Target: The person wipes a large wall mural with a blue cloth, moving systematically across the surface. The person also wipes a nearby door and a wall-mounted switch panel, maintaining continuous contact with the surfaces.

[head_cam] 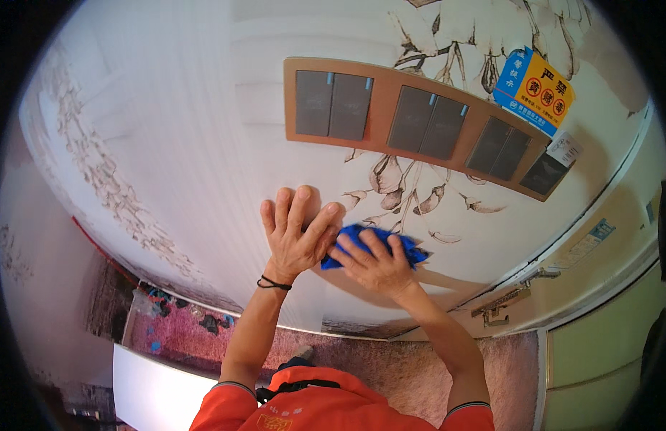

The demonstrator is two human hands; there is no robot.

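Just below a brown panel of grey wall switches, my left hand rests with its fingers spread against a pale wall printed with flowers; it holds nothing. A dark band circles that wrist. To its right, my right hand presses a crumpled blue cloth flat on the wall, under the printed blossoms. The cloth shows above and beside the fingers, and its left end lies close to my left thumb.
A yellow and blue sign and a small white card are by the panel's right end. At right stands a door frame with a metal latch. Scraps lie on the pinkish carpet, near a white surface at lower left.
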